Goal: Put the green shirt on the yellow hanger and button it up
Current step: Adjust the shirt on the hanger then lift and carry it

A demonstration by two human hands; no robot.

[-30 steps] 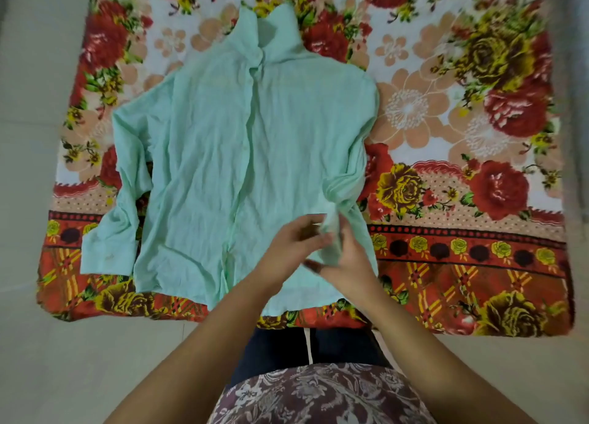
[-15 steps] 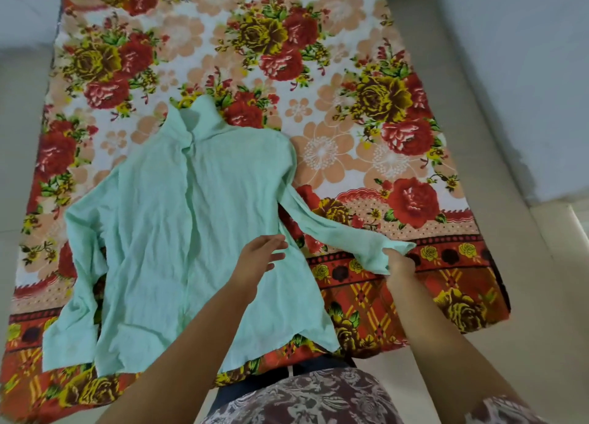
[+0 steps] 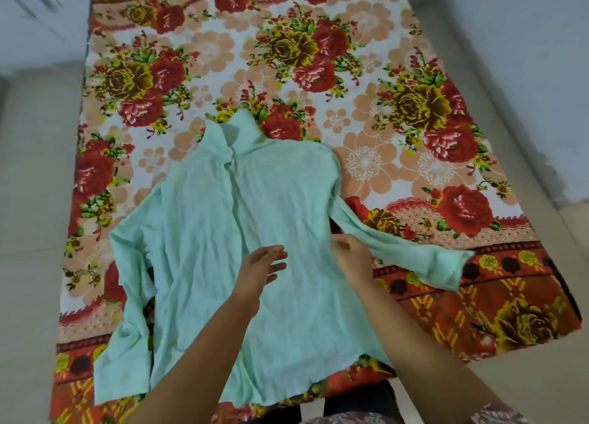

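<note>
The green shirt [image 3: 242,232] lies flat, front up, on the floral sheet, with its collar pointing away from me. Its placket runs closed down the middle. A small yellow curve [image 3: 221,117] shows just beyond the collar; whether it is the hanger's hook or part of the print I cannot tell. My left hand [image 3: 264,264] hovers over the shirt's front with fingers spread and nothing in it. My right hand [image 3: 350,257] rests at the near edge of the right sleeve [image 3: 414,254], fingers curled on the fabric. That sleeve stretches out to the right.
The floral sheet [image 3: 366,72] covers a mattress on a pale floor [image 3: 28,200]. A light wall [image 3: 526,56] runs along the right side. The left sleeve [image 3: 127,328] lies folded down beside the shirt's body. My knees show at the bottom edge.
My right hand has released the cuff and moved back left along the sleeve, which now lies stretched to the right. My left hand stays open over the shirt's front.
</note>
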